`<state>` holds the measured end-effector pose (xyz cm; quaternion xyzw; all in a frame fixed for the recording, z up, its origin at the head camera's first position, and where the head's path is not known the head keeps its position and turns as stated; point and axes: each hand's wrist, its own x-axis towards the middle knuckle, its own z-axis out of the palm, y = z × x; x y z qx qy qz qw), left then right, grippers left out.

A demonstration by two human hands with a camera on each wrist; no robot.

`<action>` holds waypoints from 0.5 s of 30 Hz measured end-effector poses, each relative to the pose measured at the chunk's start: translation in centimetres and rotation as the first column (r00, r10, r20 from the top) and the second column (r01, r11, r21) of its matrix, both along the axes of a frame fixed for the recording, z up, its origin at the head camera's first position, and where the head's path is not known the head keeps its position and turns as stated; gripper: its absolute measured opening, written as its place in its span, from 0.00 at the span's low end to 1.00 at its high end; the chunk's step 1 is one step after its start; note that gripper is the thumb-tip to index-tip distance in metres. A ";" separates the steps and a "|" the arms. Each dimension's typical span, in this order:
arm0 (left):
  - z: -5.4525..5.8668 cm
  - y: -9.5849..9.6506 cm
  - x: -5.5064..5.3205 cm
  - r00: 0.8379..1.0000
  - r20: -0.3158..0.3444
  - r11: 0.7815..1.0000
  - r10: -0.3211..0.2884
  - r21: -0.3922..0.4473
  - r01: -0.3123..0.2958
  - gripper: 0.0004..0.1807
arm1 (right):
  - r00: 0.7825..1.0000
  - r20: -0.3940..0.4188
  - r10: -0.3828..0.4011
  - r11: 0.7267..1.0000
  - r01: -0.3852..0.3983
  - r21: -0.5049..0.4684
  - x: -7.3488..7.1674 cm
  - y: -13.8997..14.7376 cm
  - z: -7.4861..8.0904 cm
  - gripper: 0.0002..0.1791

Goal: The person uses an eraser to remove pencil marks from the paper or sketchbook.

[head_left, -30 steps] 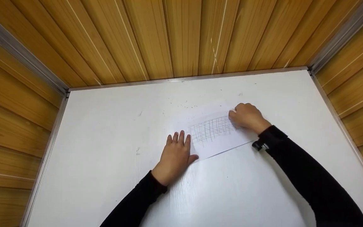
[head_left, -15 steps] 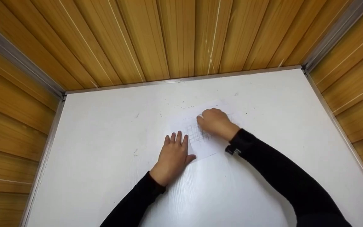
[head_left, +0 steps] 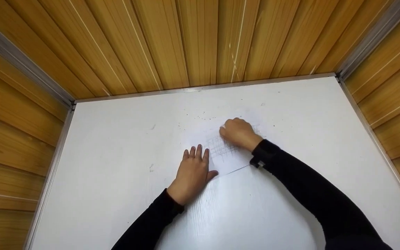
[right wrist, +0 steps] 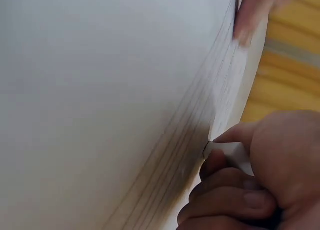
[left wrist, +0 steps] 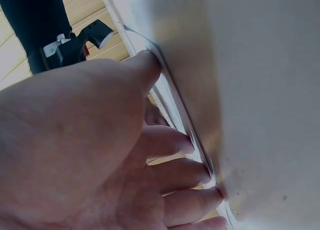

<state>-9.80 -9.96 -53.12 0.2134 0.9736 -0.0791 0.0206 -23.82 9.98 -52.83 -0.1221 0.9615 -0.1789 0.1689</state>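
Note:
A sheet of white paper (head_left: 226,167) lies tilted on the table, with a hand-drawn pencil grid (head_left: 217,147) across it. My left hand (head_left: 192,173) rests flat on the sheet's left edge, fingers straight and thumb spread. Over the grid's middle, my right hand (head_left: 240,132) pinches a small white eraser (right wrist: 231,151) between thumb and curled fingers. In the right wrist view its dark-rimmed tip meets the paper surface beside several pencil lines. The right hand covers part of the grid in the head view.
Dark crumbs (head_left: 203,118) are scattered on the white table (head_left: 116,146) beyond the sheet. Yellow wood-look panels (head_left: 172,45) wall the back and both sides, with a metal strip (head_left: 200,89) along the back edge.
My right hand has swept left from the grid's right end to its middle, the eraser in its grip. The grid lines look fainter. My left hand stays in place.

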 end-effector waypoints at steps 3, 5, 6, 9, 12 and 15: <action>0.1 0.1 0.0 1.000 0.006 1.000 -0.006 0.004 0.006 0.46 | 0.995 0.009 -0.095 0.995 0.095 0.004 -1.0 4.5 -0.1 0.31; 0.2 0.1 0.1 1.000 0.006 1.000 -0.004 0.011 0.004 0.46 | 0.989 0.018 -0.146 0.989 0.146 0.015 -1.5 6.9 0.0 0.31; 0.2 0.1 0.1 1.000 0.004 1.000 -0.002 0.015 0.002 0.46 | 0.987 0.021 -0.162 0.987 0.161 0.021 -1.6 7.8 0.0 0.32; 0.1 0.1 0.2 1.000 -0.001 0.999 0.001 0.035 -0.001 0.46 | 0.984 0.036 -0.173 0.985 0.171 0.036 -1.8 9.1 0.1 0.32; 0.0 -0.2 0.4 1.000 -0.011 0.999 -0.002 0.041 0.002 0.45 | 0.983 0.038 -0.177 0.984 0.175 0.038 -1.6 8.4 0.3 0.30; -0.1 -0.6 0.5 1.000 -0.014 0.999 -0.003 0.038 0.003 0.45 | 0.986 0.028 -0.163 0.987 0.163 0.009 -1.0 6.1 0.7 0.30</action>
